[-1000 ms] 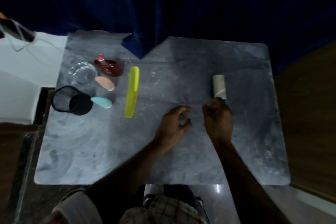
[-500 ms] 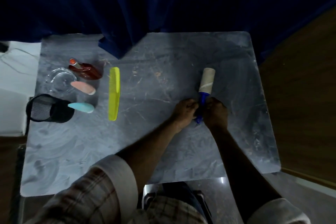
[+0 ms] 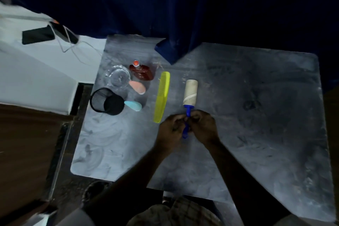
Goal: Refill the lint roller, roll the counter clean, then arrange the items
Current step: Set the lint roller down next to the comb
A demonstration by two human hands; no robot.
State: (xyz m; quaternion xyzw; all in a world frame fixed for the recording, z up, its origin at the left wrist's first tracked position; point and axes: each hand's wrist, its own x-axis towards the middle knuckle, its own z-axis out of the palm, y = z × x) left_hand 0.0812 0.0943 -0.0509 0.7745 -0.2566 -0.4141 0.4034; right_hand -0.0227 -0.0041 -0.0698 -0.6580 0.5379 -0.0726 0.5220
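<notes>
Both my hands clamped on the lint roller (image 3: pixel 189 104) handle: left hand (image 3: pixel 171 129), right hand (image 3: pixel 202 127). Roll points away from me over the grey counter (image 3: pixel 256 115) (just right of the yellow comb (image 3: pixel 162 96)).

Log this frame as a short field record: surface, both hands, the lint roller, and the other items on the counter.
surface: grey marble counter
left hand: closed on the blue handle
right hand: closed on the blue handle
lint roller: roll points away from the person, right of the yellow comb
left cluster: black mesh cup on its side, glass dish, brown bottle, pink piece, light blue piece
</notes>
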